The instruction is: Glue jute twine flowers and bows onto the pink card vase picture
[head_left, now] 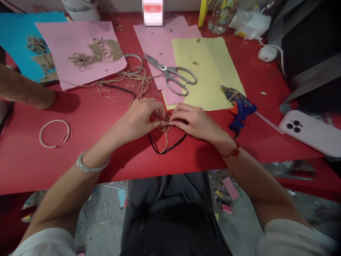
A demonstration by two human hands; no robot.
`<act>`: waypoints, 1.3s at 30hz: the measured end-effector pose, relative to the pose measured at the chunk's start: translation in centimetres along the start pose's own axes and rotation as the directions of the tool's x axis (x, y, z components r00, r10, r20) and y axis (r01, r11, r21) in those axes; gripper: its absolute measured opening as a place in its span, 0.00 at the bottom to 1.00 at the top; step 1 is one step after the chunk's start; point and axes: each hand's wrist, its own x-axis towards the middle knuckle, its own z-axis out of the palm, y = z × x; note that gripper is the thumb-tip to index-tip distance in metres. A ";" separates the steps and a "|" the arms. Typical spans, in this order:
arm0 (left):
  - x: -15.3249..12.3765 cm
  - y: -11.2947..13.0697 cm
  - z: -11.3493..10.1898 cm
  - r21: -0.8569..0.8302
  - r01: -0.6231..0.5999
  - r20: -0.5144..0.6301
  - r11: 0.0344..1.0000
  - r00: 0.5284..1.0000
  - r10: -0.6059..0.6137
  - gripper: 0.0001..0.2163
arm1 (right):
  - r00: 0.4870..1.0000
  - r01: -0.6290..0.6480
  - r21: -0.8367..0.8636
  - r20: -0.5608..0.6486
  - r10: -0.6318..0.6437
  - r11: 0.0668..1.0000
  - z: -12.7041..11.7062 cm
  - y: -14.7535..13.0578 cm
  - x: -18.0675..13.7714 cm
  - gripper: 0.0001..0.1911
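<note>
My left hand (140,119) and my right hand (193,122) meet over the red tabletop (80,121), their fingertips pinching a small looped knot of jute twine (164,127). A black cord (167,149) curves below the hands, and its ends run in under my fingers. Part of the knot is hidden by my fingers. Beyond my left hand lies a loose tangle of twine (128,80). Steel scissors (170,74) rest on the papers above my right hand, and a blue hot glue gun (238,108) lies just to its right.
Pink paper (87,46) with twine shapes overlaps blue card at the back left. Yellow paper (205,67) lies at the back. A white ring (54,133) sits at left, a white phone (310,131) at right, and a glass (221,17) stands at the far edge.
</note>
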 end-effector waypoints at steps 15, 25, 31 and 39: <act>0.0 -0.4 0.6 0.026 -0.002 -0.026 1.000 1.000 0.002 0.03 | 1.000 0.008 -0.014 -0.012 -0.008 1.000 0.0 -0.1 -0.1 0.08; -0.2 -0.3 -1.1 -0.093 0.055 0.028 0.994 0.998 -0.053 0.07 | 1.000 -0.009 -0.020 -0.014 0.008 1.000 0.1 0.1 -0.2 0.09; 0.0 0.2 -0.5 -0.076 0.050 0.028 0.996 0.998 -0.048 0.07 | 1.000 0.004 -0.036 0.000 -0.004 0.999 0.2 0.1 0.0 0.09; 0.1 -0.2 0.5 -0.076 0.041 0.000 0.996 0.999 -0.041 0.06 | 1.000 -0.020 -0.018 0.009 0.020 1.000 0.0 -0.1 0.0 0.10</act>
